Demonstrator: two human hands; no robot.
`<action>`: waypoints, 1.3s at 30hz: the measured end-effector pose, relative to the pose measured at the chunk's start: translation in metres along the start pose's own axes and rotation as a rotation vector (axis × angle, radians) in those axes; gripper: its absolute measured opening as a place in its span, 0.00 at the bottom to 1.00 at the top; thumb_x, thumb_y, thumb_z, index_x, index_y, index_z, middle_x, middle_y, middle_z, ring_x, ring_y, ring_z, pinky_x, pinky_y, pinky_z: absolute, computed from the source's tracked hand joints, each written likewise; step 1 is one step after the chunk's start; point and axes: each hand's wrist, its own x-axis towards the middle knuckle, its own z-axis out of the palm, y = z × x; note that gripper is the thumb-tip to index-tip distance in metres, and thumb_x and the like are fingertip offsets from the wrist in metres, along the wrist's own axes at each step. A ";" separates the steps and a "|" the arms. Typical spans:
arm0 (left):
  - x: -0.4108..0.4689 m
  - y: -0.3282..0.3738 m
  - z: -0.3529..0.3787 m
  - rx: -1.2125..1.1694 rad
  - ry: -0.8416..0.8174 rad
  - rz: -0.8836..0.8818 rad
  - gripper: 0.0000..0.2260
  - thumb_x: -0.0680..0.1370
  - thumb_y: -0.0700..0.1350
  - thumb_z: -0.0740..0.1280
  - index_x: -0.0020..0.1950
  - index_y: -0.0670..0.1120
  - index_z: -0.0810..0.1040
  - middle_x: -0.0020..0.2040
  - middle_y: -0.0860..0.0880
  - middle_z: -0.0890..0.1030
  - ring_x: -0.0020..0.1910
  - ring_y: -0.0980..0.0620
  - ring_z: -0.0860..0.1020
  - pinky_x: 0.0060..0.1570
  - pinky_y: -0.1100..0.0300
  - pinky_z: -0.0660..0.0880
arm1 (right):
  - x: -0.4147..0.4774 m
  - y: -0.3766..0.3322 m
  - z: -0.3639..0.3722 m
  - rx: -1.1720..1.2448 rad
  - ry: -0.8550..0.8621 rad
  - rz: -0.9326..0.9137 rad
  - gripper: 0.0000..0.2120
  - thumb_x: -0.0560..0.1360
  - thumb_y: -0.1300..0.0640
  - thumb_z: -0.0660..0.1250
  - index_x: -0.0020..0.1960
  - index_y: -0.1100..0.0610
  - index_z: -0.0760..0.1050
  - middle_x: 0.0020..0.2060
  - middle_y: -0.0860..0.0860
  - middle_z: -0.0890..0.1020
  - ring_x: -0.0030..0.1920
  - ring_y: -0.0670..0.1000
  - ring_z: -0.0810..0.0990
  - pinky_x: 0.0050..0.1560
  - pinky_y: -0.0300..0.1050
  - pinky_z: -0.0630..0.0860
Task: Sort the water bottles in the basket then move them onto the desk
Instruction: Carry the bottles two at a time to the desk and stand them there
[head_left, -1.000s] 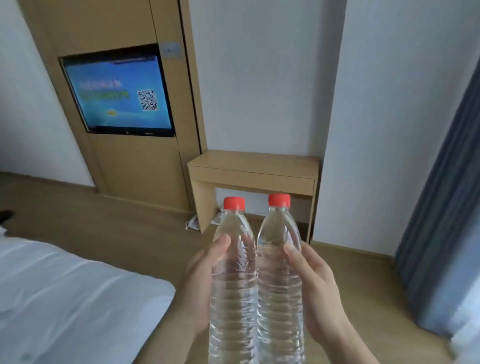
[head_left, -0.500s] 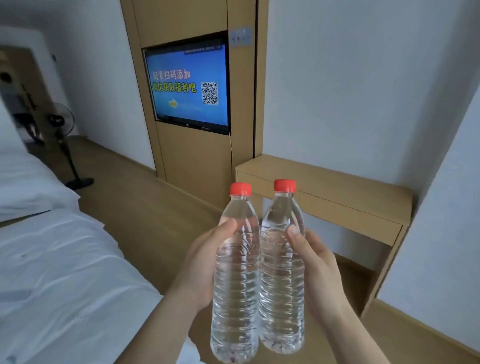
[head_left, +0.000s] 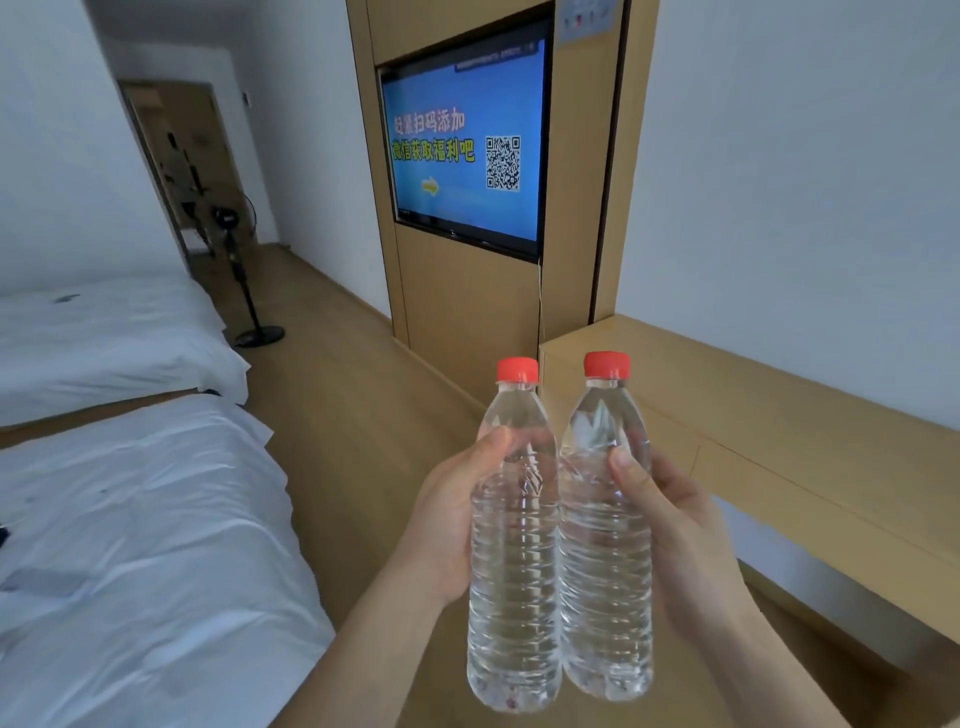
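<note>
I hold two clear water bottles with red caps upright, side by side and touching. My left hand (head_left: 441, 525) grips the left bottle (head_left: 514, 582) around its middle. My right hand (head_left: 675, 530) grips the right bottle (head_left: 605, 571) the same way. Both bottles hang in the air over the wooden floor, just left of the light wooden desk (head_left: 779, 415), whose top runs along the right wall. No basket is in view.
A wall-mounted TV (head_left: 462, 150) glows in a wooden panel beyond the desk. Two beds with white sheets (head_left: 130, 545) fill the left side. A black standing fan (head_left: 244, 291) stands on the floor near the far doorway. A floor aisle runs between beds and desk.
The view has swung left and closer to the desk, which now lies at the right. The bottles stay upright in both hands and sit higher, with their bases fully in view.
</note>
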 end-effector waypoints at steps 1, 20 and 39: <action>0.024 0.000 -0.002 0.001 0.002 -0.004 0.18 0.69 0.53 0.67 0.52 0.42 0.83 0.45 0.41 0.85 0.44 0.44 0.83 0.48 0.51 0.77 | 0.021 0.002 -0.003 -0.011 -0.006 -0.011 0.28 0.59 0.36 0.73 0.51 0.54 0.80 0.46 0.56 0.86 0.47 0.58 0.85 0.57 0.63 0.76; 0.449 -0.039 0.101 0.489 -0.528 0.089 0.19 0.61 0.52 0.77 0.49 0.48 0.82 0.48 0.40 0.85 0.49 0.38 0.82 0.55 0.40 0.76 | 0.333 0.038 -0.180 -0.257 0.518 -0.043 0.30 0.56 0.47 0.78 0.57 0.45 0.77 0.46 0.43 0.86 0.48 0.42 0.84 0.41 0.32 0.78; 0.786 -0.141 0.289 0.922 -0.554 0.088 0.22 0.55 0.57 0.76 0.47 0.54 0.80 0.45 0.55 0.85 0.47 0.54 0.82 0.52 0.50 0.78 | 0.599 0.069 -0.428 -0.932 0.590 0.179 0.25 0.60 0.47 0.76 0.53 0.43 0.69 0.43 0.39 0.76 0.48 0.46 0.76 0.46 0.40 0.71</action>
